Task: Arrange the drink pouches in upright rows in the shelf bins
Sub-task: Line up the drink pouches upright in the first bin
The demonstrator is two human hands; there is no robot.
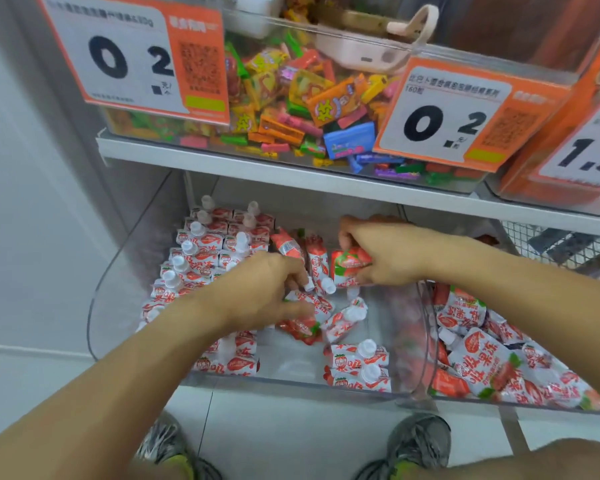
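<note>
Shoes (pixel 418 441); clear bin (pixel 291 379) of strawberry pouches (pixel 201 244).

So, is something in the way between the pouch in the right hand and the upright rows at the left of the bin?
Yes. The left hand and some loose pouches lie between the pouch gripped by the right hand and the upright rows.

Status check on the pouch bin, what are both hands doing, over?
Left hand grips a pouch mid-bin; right hand holds a red pouch. Upright rows stand at the left, loose pouches lie in the middle. Nothing blocking.
</note>
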